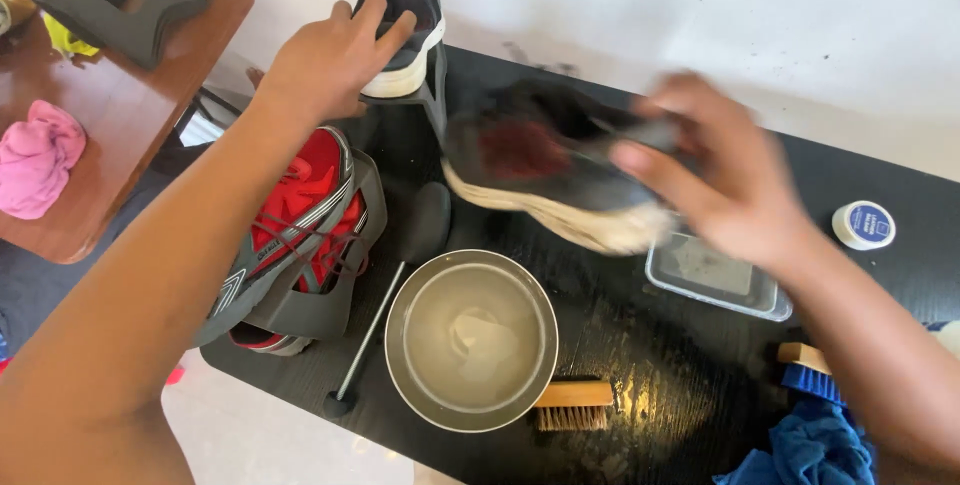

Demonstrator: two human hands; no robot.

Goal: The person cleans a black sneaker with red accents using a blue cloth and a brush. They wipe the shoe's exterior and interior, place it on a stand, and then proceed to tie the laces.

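Note:
My left hand (325, 60) grips the heel of a black shoe with a white sole (410, 20), which stands on a grey shoe stand at the far edge of the black table (680, 385). Over the table's middle my right hand (730, 180) holds a dark grey shoe with a red lining and pale sole (555, 170); both are motion-blurred. A red and grey sneaker (300, 225) sits on another grey stand below my left arm.
A metal bowl of cloudy water with a cloth in it (470, 340) stands near the front, a wooden brush (572, 405) beside it. A clear plastic tray (712, 277), a small round tin (864, 225), a blue cloth (810, 450) and a blue brush (808, 370) lie at the right. A wooden side table with a pink cloth (35, 160) is at the left.

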